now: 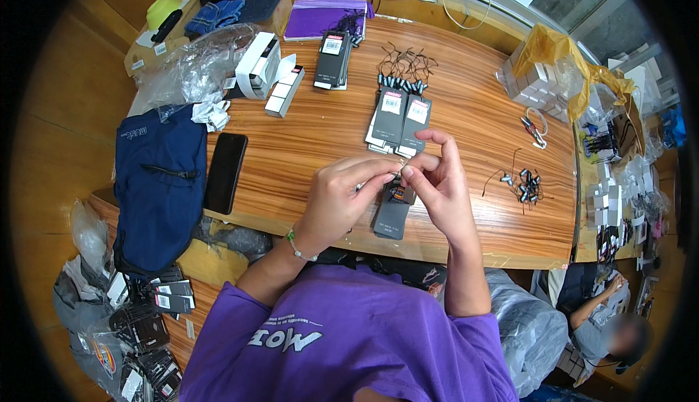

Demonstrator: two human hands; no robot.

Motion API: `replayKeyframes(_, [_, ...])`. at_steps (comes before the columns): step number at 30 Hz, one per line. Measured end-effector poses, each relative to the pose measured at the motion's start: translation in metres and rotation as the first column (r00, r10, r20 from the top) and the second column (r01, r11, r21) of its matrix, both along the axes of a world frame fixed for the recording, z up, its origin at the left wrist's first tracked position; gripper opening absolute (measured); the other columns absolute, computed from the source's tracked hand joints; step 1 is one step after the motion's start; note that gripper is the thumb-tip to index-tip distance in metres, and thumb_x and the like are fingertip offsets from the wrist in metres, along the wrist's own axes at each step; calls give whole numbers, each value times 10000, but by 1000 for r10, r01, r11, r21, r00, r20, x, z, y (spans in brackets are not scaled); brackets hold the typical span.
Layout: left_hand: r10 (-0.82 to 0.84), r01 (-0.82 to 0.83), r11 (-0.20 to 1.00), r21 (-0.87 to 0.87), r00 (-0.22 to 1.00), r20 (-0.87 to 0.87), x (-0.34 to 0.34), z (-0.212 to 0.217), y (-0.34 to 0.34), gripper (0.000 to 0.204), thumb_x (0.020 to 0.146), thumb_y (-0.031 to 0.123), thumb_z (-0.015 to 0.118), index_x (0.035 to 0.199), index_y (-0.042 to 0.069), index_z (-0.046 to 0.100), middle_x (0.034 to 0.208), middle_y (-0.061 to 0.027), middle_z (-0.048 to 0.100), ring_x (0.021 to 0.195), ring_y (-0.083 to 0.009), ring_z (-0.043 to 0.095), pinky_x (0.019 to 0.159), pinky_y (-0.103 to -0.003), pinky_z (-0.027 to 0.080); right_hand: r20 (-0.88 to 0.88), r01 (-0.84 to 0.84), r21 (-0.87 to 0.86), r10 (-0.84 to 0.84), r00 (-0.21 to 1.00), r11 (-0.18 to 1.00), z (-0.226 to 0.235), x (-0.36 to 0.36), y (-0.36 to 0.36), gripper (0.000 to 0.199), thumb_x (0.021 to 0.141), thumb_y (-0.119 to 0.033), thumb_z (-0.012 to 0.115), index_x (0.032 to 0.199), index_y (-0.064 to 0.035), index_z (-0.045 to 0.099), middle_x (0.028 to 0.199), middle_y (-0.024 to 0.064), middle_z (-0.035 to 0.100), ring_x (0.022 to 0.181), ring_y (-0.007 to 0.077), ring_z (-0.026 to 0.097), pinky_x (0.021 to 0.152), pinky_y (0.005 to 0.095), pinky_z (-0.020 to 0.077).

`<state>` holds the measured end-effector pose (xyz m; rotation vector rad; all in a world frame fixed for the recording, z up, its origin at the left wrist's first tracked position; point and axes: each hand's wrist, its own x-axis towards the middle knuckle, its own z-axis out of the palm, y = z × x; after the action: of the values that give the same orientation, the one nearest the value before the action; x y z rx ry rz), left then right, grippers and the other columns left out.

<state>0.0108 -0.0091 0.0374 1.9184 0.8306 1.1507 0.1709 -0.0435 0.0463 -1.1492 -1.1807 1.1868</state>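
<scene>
My left hand (pixel 338 192) and my right hand (pixel 445 194) meet above the table's front part, fingertips pinched together. Between them is something small and pale, too fine to name. The right forefinger is raised. Right below the fingers lies a dark grey hang tag stack (pixel 391 221), partly hidden by my hands. Just beyond, two more stacks of dark hang tags (pixel 391 114) with white barcode stickers lie side by side. Their black strings (pixel 405 60) with small clasps spread out at the far end. To the right is a loose pile of black strings with clasps (pixel 527 186).
A black phone (pixel 226 174) and a dark blue bag (pixel 160 187) lie left. Farther back are a white box (pixel 258 67), another tag stack (pixel 333 61) and a purple packet (pixel 325 20). Red-handled snippers (pixel 535 134) and wrapped white boxes (pixel 539 85) are right. A person (pixel 611 322) sits at lower right.
</scene>
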Motion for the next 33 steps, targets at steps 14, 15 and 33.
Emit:
replayKeyframes(14, [264, -116, 773, 623, 953, -150, 4, -10, 7, 206, 636, 143, 674, 817, 239, 698, 720, 70, 485, 731, -135, 439, 682, -300, 336, -391, -25, -76, -7, 921, 997, -19, 3, 1, 91, 886, -72, 524, 941, 1, 526, 792, 56, 618, 786, 102, 585, 716, 227, 459])
replayKeyframes(15, [258, -97, 760, 643, 953, -160, 4, -11, 7, 205, 633, 154, 672, 815, 245, 697, 711, 74, 475, 724, -130, 435, 675, -296, 330, -352, -35, -78, 5, 936, 996, -19, 3, 1, 89, 886, -73, 525, 936, 0, 527, 781, 53, 617, 780, 103, 587, 711, 226, 460])
replayKeyframes(33, [52, -27, 912, 409, 997, -50, 5, -22, 15, 188, 649, 41, 684, 807, 141, 695, 705, 13, 499, 729, -156, 483, 676, -317, 381, -428, 261, 267, -128, 895, 928, -10, -9, 8, 118, 928, -168, 451, 871, -66, 465, 1018, 61, 486, 974, 141, 444, 943, 327, 322])
